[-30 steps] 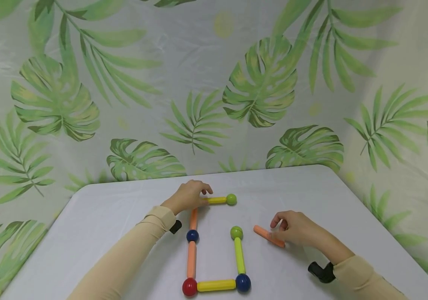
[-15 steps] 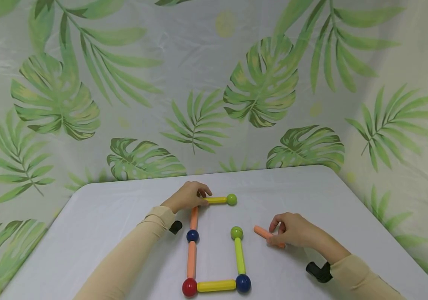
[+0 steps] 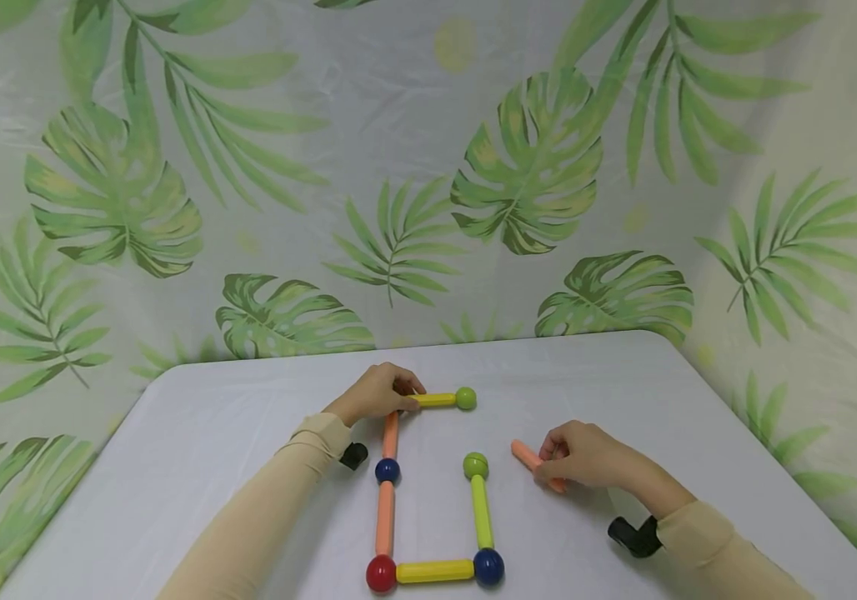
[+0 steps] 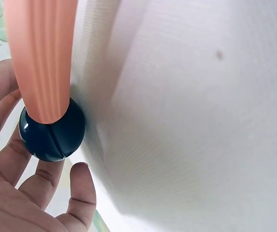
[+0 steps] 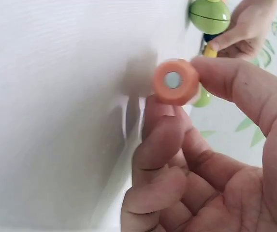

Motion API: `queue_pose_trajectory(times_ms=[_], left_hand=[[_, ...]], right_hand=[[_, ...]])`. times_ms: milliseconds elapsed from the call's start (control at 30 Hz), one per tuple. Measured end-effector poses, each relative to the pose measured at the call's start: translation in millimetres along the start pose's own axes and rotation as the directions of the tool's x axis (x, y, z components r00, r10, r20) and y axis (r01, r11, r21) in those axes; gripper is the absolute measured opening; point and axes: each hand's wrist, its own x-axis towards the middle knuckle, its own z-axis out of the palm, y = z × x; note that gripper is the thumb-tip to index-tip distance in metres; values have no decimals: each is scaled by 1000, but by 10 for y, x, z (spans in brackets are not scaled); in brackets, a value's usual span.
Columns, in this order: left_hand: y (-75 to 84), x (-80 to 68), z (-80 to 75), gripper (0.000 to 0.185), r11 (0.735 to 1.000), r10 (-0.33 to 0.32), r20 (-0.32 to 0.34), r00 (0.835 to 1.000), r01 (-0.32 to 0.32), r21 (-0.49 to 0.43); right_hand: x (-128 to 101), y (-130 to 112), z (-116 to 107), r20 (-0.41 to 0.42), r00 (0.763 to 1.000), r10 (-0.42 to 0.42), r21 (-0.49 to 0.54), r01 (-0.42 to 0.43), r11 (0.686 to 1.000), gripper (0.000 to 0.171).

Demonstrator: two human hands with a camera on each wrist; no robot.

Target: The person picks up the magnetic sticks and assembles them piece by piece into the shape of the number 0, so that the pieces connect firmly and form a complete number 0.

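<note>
Now: both hands on rod-and-ball pieces

Broadly, a leaf-print backdrop [image 3: 173, 167] rises behind a white table [image 3: 623, 392]. On the table lies an unfinished frame of rods and balls. At its 7 o'clock corner sits a red ball [image 3: 381, 574], joined by a yellow rod [image 3: 434, 571] to a blue ball [image 3: 488, 567] at 5 o'clock. From the red ball an orange rod [image 3: 384, 518] runs toward 12 o'clock to a second blue ball [image 3: 387, 471], then another orange rod [image 3: 391, 433] reaches the left hand [image 3: 374, 392]. That hand lies curled over the frame's 11 o'clock corner, fingertips on a short yellow rod [image 3: 434, 400] that ends in a green ball [image 3: 465, 398]. From the 5 o'clock blue ball a green rod [image 3: 481, 510] climbs to another green ball [image 3: 476, 465], its top free. At 3 o'clock of that ball, near but apart, the right hand [image 3: 586, 458] pinches a loose orange rod [image 3: 537, 465] between thumb and fingers [image 5: 160, 140], one end low against the table; the wrist view shows the magnet in its end face.
</note>
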Motion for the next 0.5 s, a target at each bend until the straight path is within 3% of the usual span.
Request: queue_pose_trajectory(times_ms=[500], left_hand=[[1, -17, 15, 15, 999, -30, -18, 999, 30, -13]], right_hand=[[477, -172, 2, -22, 994, 106, 231, -98, 968, 30]])
